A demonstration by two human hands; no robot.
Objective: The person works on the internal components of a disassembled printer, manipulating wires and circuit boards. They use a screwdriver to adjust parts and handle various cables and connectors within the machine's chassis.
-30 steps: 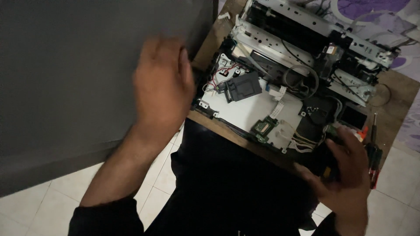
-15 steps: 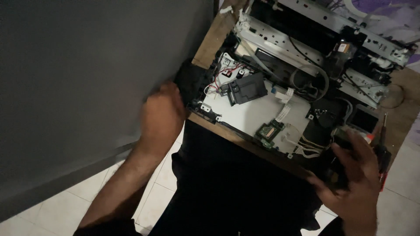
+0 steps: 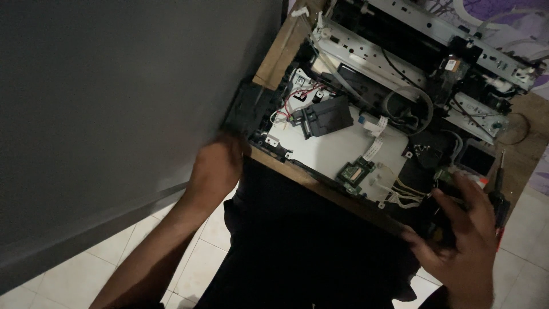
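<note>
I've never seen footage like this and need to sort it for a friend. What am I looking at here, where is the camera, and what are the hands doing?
The camera sits on a person's head and looks down, so you see their own arms and dark clothing below. On a wooden table lies an opened machine, probably a printer with its cover off: a white metal plate, a black box-shaped part, a small green circuit board, flat ribbon cables and thin wires. The left hand grips the machine's black near-left corner. The right hand clasps its near-right corner; what the fingers close on is too dark to tell. A screwdriver lies beside that hand. At left is a grey wall, and below it a pale tiled floor.
</note>
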